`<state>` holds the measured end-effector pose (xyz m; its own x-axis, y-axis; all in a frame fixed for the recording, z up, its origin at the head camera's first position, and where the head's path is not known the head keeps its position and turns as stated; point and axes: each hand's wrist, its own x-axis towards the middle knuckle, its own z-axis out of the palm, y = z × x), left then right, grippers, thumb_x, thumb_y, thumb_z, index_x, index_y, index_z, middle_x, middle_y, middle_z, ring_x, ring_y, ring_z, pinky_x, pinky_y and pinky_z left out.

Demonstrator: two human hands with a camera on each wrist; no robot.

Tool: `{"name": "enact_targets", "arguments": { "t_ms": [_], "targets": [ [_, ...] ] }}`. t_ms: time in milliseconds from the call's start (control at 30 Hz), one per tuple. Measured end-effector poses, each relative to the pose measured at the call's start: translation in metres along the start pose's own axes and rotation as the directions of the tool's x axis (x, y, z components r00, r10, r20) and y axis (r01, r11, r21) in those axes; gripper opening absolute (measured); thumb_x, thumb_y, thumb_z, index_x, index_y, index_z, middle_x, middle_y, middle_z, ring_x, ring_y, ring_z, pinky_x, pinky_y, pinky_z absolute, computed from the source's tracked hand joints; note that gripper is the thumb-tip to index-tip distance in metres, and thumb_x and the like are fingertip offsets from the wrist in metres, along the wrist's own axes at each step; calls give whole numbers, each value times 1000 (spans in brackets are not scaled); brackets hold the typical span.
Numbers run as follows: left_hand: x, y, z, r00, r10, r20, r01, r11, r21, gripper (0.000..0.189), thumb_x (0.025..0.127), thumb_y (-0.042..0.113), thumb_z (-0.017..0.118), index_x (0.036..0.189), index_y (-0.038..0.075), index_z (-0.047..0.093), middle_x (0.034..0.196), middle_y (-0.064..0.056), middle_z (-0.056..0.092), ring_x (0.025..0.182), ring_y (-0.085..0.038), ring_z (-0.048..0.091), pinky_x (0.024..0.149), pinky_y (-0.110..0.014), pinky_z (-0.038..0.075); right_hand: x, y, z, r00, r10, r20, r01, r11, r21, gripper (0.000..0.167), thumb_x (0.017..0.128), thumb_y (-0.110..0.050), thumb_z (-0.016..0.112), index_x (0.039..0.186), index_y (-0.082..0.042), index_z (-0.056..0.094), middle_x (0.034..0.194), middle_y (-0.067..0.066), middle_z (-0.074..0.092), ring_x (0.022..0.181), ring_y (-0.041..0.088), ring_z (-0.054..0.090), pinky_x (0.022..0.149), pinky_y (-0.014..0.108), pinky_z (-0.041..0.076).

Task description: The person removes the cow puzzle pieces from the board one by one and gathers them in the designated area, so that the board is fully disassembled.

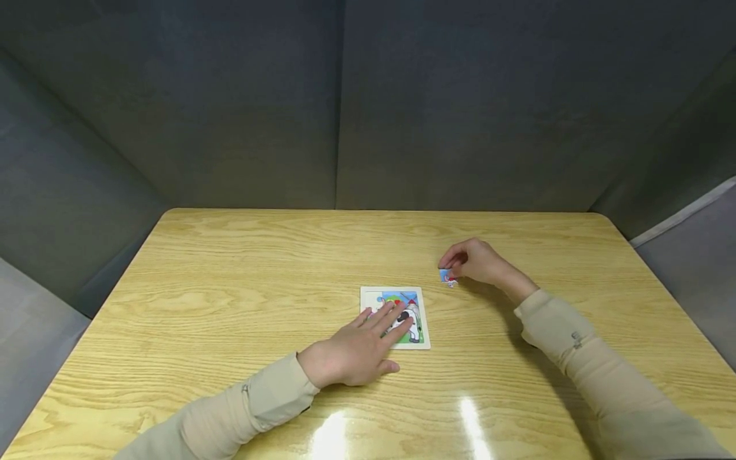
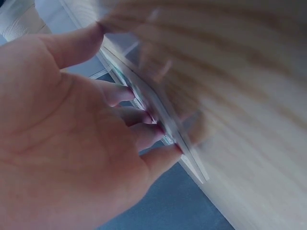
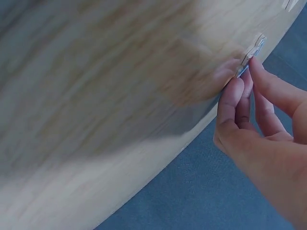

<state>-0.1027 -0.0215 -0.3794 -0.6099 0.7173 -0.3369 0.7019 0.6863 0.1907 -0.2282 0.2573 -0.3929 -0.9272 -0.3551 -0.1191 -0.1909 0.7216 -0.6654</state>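
Observation:
A small square jigsaw puzzle in a white-bordered tray [image 1: 415, 346] lies flat at the middle of the table. Its picture has a black-and-white cow on green grass, a red roof and blue sky; a pale patch shows at its upper left. My left hand [image 1: 359, 350] rests on it with fingers spread and fairly straight, covering its lower left part. In the left wrist view, those fingertips touch the puzzle's top [image 2: 158, 120]. To the right and a bit farther back, my right hand [image 1: 480, 260] pinches a blue puzzle piece [image 1: 444, 275] between thumb and fingers, close over the tabletop.
The wood-grain table [image 1: 259, 255] has rounded far corners and glossy reflections near its front. Dark grey fabric panels [image 1: 241, 115] stand behind it and at both sides.

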Motion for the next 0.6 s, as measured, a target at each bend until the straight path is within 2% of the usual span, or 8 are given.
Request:
{"name": "enact_targets", "arguments": {
  "t_ms": [300,400,600],
  "targets": [
    [1,-1,2,1000,14,-13,-15,1000,-25,72,103,43,44,159,16,9,164,-7,-5,149,-22,-3,119,-44,11,-6,2,-5,1000,11,-14,-10,998,59,13,86,2,72,99,2,73,91,10,71,78,19,60,64,24,49],
    [1,-2,2,1000,21,-16,-21,999,-30,72,103,43,44,159,16,8,164,-7,-6,149,-22,-3,119,-45,11,-9,-2,-7,1000,5,-20,-3,998,61,13,89,2,68,101,2,72,94,11,71,81,20,63,68,28,51],
    [0,-3,2,999,24,-28,-25,999,-31,72,103,43,45,159,15,9,164,-8,-4,149,-22,-3,119,-45,11,-14,-18,-1,999,-38,-26,41,991,130,16,92,3,64,107,5,69,99,16,71,88,27,66,76,40,54]
  ]
}}
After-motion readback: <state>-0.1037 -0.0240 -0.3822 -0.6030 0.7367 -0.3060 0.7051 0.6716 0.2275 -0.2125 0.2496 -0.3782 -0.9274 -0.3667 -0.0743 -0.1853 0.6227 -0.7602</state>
